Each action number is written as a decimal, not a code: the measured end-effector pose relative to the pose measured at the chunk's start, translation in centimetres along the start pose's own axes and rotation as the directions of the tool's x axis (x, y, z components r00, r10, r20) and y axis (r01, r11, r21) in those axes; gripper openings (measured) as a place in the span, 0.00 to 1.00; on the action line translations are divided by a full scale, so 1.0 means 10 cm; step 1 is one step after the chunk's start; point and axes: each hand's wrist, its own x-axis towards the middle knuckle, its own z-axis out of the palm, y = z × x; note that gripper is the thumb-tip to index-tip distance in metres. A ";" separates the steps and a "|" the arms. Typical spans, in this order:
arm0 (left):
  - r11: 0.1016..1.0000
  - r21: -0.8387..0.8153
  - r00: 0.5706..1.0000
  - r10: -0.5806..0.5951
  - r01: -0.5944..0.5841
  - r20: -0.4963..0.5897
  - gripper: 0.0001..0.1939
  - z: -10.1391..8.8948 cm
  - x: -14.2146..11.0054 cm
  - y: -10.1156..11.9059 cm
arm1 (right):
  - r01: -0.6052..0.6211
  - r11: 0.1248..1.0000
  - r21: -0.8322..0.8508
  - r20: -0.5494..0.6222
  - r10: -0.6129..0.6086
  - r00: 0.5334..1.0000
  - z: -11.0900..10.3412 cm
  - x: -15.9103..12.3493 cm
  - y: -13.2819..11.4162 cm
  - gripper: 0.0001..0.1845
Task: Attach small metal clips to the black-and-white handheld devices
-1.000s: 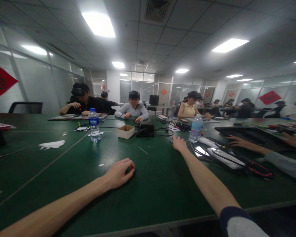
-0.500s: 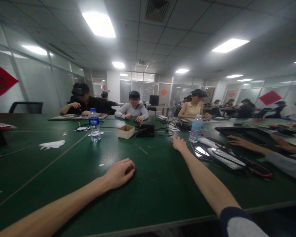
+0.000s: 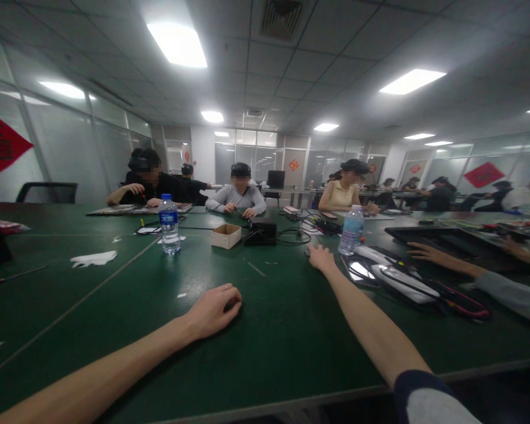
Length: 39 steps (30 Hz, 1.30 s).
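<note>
My left hand (image 3: pixel 215 307) rests on the green table (image 3: pixel 256 353), its fingers loosely curved and the thumb apart from them. Nothing shows in the gap between thumb and fingers. Farther out, my right hand (image 3: pixel 321 259) lies low on the table with its fingers bent around a small greyish thing (image 3: pixel 308 251), too small and too covered to name. Just right of that hand stands a clear water bottle (image 3: pixel 351 232) with a pale label. Beyond both hands are a small open box (image 3: pixel 226 237) and a black device (image 3: pixel 260 231) beside it.
Another bottle (image 3: pixel 168 227) with a blue cap stands to the left. White devices with cables (image 3: pixel 404 281) lie right of my forearm. A co-worker's hand (image 3: pixel 430 253) reaches over a black tray (image 3: pixel 450 238). Several people sit across the table. A white glove-like piece (image 3: pixel 92 258) lies left.
The small thing at my right fingertips shows less than before; that hand has hardly moved. My left hand stays put. The co-worker's far hand at the right has shifted right over the black tray.
</note>
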 end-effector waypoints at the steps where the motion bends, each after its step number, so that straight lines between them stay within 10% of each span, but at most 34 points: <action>1: 1.000 0.001 1.000 -0.005 0.005 0.000 0.09 0.00 0.00 0.01 | -0.002 1.000 0.004 -0.001 0.002 1.000 0.00 0.00 0.00 0.23; 39: 1.000 0.003 1.000 -0.011 0.011 0.005 0.09 -0.05 0.00 0.02 | -0.023 0.999 0.041 0.085 0.019 0.996 -0.01 0.12 -0.02 0.25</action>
